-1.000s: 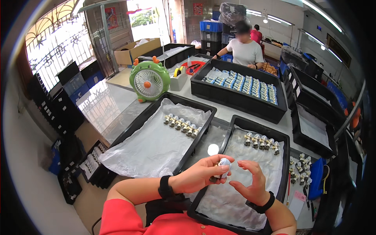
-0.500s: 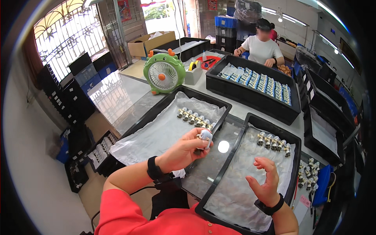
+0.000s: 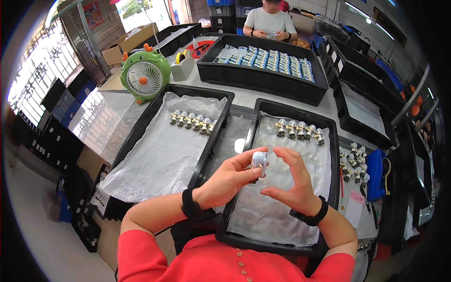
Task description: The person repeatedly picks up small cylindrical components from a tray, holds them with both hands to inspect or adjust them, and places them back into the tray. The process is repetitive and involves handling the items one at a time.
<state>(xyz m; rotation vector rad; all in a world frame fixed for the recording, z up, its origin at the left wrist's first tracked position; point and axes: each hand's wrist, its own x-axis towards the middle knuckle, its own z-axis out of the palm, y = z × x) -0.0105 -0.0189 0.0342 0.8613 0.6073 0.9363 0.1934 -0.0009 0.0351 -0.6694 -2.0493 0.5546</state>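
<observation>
While left hand (image 3: 230, 181) grips one figurine (image 3: 259, 160), perhaps six figurines (image 3: 299, 130) line tray (image 3: 334, 155).

Grey worktable (image 3: 277, 97), barred window (image 3: 35, 80) (bright daylight), pale floor (image 3: 42, 244).

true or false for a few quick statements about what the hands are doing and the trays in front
1. The left hand holds a small white figurine. True.
2. The right hand grips the figurine too. False: it is open beside it, fingers spread.
3. The left tray has a row of figurines on its white sheet. True.
4. The green fan stands inside the right tray. False: it stands on the table beyond the left tray.
5. Both wrists bear black bands. True.
</observation>
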